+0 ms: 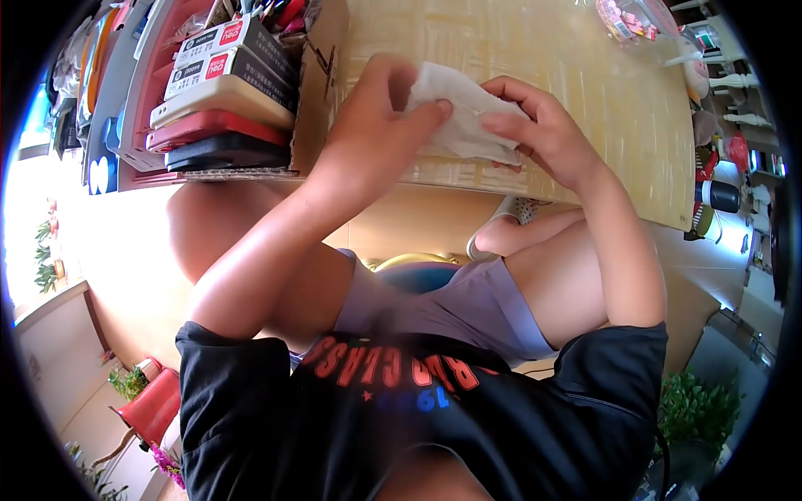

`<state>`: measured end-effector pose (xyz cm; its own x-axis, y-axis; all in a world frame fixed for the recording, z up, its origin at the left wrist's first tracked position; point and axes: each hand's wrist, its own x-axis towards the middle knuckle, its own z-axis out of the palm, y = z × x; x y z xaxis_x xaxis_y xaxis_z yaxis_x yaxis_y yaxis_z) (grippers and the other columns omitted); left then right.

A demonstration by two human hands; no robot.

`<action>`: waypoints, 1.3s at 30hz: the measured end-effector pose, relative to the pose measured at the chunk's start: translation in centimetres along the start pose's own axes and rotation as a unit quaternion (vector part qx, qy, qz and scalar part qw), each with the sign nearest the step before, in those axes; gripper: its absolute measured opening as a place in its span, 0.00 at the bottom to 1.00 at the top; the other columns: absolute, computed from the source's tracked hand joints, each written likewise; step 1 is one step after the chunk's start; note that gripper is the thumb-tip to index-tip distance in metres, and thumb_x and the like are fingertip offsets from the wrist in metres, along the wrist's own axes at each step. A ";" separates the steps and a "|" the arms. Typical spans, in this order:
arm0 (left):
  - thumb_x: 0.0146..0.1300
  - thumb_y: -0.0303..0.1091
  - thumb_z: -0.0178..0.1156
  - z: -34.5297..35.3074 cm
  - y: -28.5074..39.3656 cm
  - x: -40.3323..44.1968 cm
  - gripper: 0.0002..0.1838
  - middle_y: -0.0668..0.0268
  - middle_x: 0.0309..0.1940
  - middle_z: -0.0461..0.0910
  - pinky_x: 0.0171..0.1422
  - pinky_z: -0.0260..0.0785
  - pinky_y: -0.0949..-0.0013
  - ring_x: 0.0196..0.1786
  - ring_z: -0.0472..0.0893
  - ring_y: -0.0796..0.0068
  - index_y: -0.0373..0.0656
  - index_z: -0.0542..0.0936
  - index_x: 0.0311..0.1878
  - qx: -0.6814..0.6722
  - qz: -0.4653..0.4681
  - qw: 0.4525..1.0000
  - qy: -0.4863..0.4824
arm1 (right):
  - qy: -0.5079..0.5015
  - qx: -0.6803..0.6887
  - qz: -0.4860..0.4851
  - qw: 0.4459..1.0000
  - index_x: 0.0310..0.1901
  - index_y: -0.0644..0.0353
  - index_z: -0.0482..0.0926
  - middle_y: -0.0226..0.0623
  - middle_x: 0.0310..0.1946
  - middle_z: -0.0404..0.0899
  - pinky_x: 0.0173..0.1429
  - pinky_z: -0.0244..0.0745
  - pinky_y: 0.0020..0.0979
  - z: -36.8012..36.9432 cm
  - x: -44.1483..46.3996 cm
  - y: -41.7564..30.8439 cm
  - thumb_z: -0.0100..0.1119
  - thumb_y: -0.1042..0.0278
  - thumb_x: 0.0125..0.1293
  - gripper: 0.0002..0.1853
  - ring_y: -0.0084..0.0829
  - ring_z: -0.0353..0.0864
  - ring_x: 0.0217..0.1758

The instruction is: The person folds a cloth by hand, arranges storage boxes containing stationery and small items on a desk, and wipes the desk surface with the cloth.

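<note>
A white, soft-looking sheet, like tissue or cloth, (464, 113) is held up between both hands over the near part of the yellowish table (601, 117). My left hand (380, 125) pinches its left side, the thumb lying on top and the fingers partly blurred. At the sheet's right side my right hand (551, 129) grips the edge between thumb and fingers. A small reddish bit shows under the sheet's lower right edge, too small to make out.
On the left, a cardboard box (317, 83) stands beside stacked small white-and-grey boxes (221, 71) and red and dark cases (221, 129). A clear container with pink pieces (626, 21) is at the table's back right. A dark bottle (720, 196) is beyond the right edge.
</note>
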<state>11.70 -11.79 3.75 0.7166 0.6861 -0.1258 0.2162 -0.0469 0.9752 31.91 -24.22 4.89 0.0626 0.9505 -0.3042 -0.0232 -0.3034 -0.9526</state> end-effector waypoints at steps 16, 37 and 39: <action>0.61 0.27 0.67 -1.3 2.0 -4.6 0.22 0.53 0.54 0.73 0.59 0.74 0.54 0.53 0.81 0.49 0.42 0.78 0.60 0.274 0.022 0.959 -0.072 | 0.082 -0.501 -0.172 0.844 0.47 0.59 0.79 0.44 0.38 0.81 0.50 0.77 0.45 3.1 -1.2 -0.4 0.66 0.68 0.61 0.13 0.48 0.80 0.45; 0.49 0.26 0.63 1.3 1.0 -5.9 0.13 0.55 0.55 0.80 0.51 0.83 0.64 0.59 0.79 0.57 0.33 0.81 0.40 0.575 0.313 0.752 -0.076 | 0.088 -0.494 -0.323 0.803 0.36 0.67 0.81 0.41 0.41 0.78 0.50 0.78 0.37 5.3 -3.1 1.6 0.62 0.78 0.50 0.09 0.41 0.78 0.47; 0.50 0.25 0.62 1.1 2.1 -5.5 0.10 0.56 0.53 0.80 0.49 0.82 0.63 0.56 0.80 0.57 0.33 0.81 0.38 0.576 0.267 0.764 -0.118 | 0.099 -0.477 -0.332 0.808 0.35 0.67 0.81 0.39 0.38 0.79 0.48 0.78 0.37 5.1 -2.6 1.4 0.62 0.78 0.50 0.08 0.41 0.78 0.44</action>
<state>8.92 -16.51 6.28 0.9767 0.2020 0.0726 0.1935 -0.9750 0.1095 26.62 -26.81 4.36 -0.0939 0.9240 0.3707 0.8544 0.2660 -0.4465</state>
